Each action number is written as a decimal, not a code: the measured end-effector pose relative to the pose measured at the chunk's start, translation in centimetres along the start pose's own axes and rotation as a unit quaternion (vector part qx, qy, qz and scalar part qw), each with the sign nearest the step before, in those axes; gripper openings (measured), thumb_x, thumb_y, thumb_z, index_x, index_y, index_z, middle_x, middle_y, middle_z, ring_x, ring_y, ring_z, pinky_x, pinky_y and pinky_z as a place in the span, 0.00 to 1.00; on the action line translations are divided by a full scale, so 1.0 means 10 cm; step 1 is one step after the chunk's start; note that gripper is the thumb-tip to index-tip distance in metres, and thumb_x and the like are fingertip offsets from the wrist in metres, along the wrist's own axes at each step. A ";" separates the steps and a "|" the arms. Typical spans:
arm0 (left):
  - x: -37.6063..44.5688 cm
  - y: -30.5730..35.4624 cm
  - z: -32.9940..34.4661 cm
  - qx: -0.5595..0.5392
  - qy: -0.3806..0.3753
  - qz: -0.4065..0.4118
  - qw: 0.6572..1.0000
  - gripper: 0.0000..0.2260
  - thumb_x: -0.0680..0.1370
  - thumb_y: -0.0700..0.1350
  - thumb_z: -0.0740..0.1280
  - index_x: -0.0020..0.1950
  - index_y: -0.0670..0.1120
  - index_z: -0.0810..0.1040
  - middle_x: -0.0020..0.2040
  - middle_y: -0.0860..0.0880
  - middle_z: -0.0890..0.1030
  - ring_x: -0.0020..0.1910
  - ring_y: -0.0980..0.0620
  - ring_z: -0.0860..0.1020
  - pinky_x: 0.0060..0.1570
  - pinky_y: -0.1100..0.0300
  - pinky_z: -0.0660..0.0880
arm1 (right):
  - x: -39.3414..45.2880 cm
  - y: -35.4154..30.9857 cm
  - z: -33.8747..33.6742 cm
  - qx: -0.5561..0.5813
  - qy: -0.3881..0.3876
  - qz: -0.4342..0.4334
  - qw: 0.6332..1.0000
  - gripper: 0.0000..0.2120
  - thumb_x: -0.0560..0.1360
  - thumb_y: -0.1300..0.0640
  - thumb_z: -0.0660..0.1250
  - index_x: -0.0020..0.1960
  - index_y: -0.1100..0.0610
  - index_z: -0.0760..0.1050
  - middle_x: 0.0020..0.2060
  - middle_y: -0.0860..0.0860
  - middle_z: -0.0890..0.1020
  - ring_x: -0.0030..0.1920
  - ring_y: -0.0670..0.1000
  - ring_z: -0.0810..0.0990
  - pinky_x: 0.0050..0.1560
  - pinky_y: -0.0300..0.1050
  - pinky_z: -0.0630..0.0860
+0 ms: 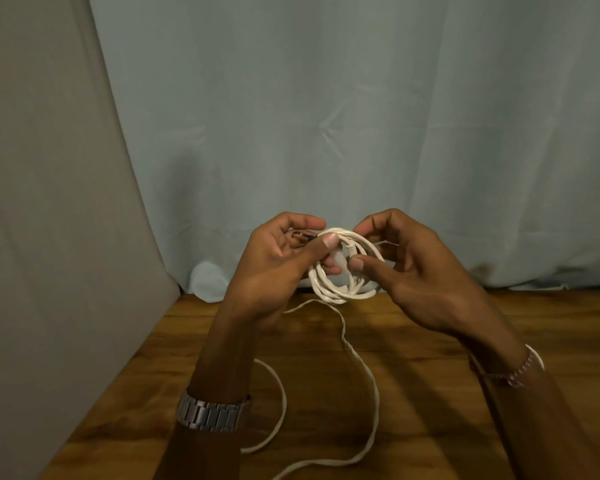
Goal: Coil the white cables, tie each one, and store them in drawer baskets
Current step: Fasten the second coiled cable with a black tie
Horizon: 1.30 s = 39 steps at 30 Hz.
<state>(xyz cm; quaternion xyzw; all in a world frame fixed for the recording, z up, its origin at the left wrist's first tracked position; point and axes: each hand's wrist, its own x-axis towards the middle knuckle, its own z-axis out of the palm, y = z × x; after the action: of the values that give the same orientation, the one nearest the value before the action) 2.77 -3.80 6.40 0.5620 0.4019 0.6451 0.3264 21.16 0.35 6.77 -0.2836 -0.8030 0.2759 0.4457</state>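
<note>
Fingers (329, 241) of both hands pinch white cable coil (343, 292); connector inside blurred, tail cut off below.

cable (329, 289) white | table (430, 393) brown woodgrain | curtain (326, 116) pale blue, 12 o'clock | watch (212, 414) silver, 7 o'clock

No readable text, label, brand, number or sign is found in the head view. No marking can be made out on the metal watch band (212, 414) worn on the left wrist; its face is turned away from the camera. No lettering is seen on the white cable (340, 268) or on its plug, which is small and possibly too blurred for any print to be resolved. The curtain (326, 116) and the wooden table (430, 393) carry no writing.
</note>
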 end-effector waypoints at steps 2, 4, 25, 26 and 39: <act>0.00 -0.01 0.00 0.010 0.007 0.005 1.000 0.12 0.73 0.41 0.73 0.55 0.40 0.77 0.39 0.44 0.85 0.36 0.48 0.84 0.40 0.54 0.83 | 0.00 0.00 0.00 0.014 -0.016 -0.002 1.000 0.12 0.77 0.61 0.72 0.57 0.51 0.75 0.49 0.46 0.82 0.47 0.42 0.83 0.41 0.36 0.80; 0.01 0.00 0.01 0.015 0.010 0.008 1.000 0.13 0.73 0.41 0.73 0.55 0.41 0.77 0.39 0.44 0.85 0.36 0.49 0.84 0.40 0.54 0.82 | 0.00 0.01 -0.02 0.040 -0.029 0.000 0.999 0.12 0.77 0.64 0.72 0.57 0.53 0.75 0.50 0.48 0.83 0.46 0.44 0.85 0.41 0.40 0.82; 0.01 -0.06 0.11 -0.060 0.058 -0.017 0.996 0.18 0.68 0.46 0.75 0.54 0.38 0.79 0.47 0.41 0.86 0.45 0.44 0.86 0.43 0.53 0.82 | 0.00 0.04 -0.08 0.019 -0.123 0.028 0.992 0.33 0.69 0.46 0.76 0.72 0.44 0.70 0.58 0.43 0.82 0.56 0.45 0.84 0.56 0.49 0.83; 0.02 -0.07 0.12 -0.079 0.062 -0.026 0.995 0.20 0.68 0.46 0.74 0.55 0.37 0.78 0.47 0.40 0.86 0.46 0.43 0.86 0.45 0.52 0.82 | 0.00 0.05 -0.07 0.029 -0.132 0.021 0.991 0.32 0.71 0.49 0.76 0.72 0.45 0.69 0.59 0.43 0.83 0.57 0.45 0.83 0.56 0.50 0.83; 0.05 -0.07 0.16 -0.128 0.024 -0.140 0.982 0.16 0.84 0.49 0.60 0.54 0.35 0.77 0.50 0.37 0.78 0.52 0.38 0.76 0.63 0.41 0.75 | 0.06 0.10 0.06 0.095 -0.046 -0.034 0.994 0.37 0.68 0.45 0.75 0.74 0.43 0.67 0.59 0.46 0.80 0.53 0.50 0.85 0.44 0.44 0.84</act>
<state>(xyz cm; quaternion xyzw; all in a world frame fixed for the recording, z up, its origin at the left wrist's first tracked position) 4.30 -2.80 6.09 0.4383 0.3982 0.6525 0.4728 20.56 1.27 6.14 -0.2000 -0.8017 0.3484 0.4426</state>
